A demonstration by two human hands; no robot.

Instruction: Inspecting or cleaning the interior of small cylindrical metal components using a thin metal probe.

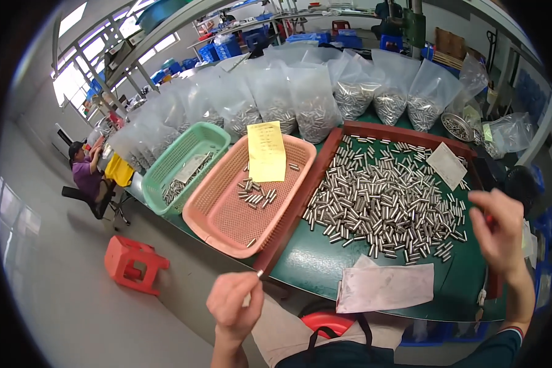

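Pinched between the fingertips of my left hand (234,303) is a small shiny metal pin (260,273), held just off the near edge of the table. My right hand (500,232) is raised at the right edge of the table with its fingers curled; a dark and reddish bit shows between thumb and fingers, too small to name. Many loose metal pins (380,202) lie heaped on the green table top (300,257), inside a reddish-brown raised border (276,242). To their left, a pink plastic basket (218,244) contains several similar pins and a yellow paper sheet (267,153).
A green basket (159,165) with more pins stands left of the pink one. Clear plastic bags (313,92) filled with metal parts line the back. A pale cloth (386,288) lies at the near edge. A red stool (135,264) and a seated person (91,172) are at left.
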